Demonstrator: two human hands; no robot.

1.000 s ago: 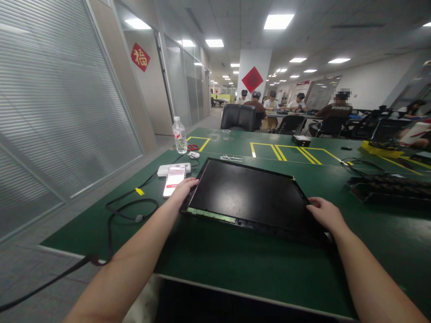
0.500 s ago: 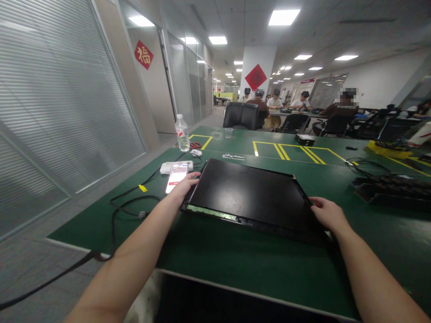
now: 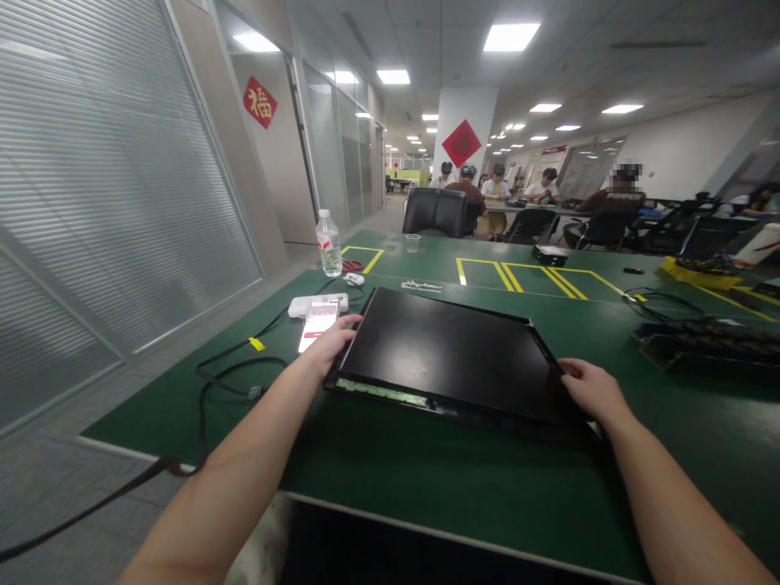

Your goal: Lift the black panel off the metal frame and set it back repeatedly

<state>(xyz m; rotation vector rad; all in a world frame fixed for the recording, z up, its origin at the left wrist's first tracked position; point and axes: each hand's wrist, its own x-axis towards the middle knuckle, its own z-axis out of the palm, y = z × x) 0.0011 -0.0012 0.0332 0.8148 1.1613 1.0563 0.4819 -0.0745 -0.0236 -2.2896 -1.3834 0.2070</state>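
Observation:
A flat black display panel (image 3: 448,353) lies on the green table (image 3: 426,479), with a strip of circuit board along its near edge. My left hand (image 3: 329,343) grips the panel's left edge, fingers curled over it. On the opposite side my right hand (image 3: 591,390) holds the right edge the same way. A phone (image 3: 318,323) with a lit screen lies just left of my left hand, beside a white box (image 3: 303,305).
A black cable (image 3: 225,374) loops over the table's left part and off its edge. A water bottle (image 3: 328,244), red scissors (image 3: 349,265) and a small cup (image 3: 413,241) stand farther back. Black keyboards (image 3: 707,345) lie at right. Several people sit at far tables.
The panel and both hands have stayed nearly in place; only the view has shifted slightly.

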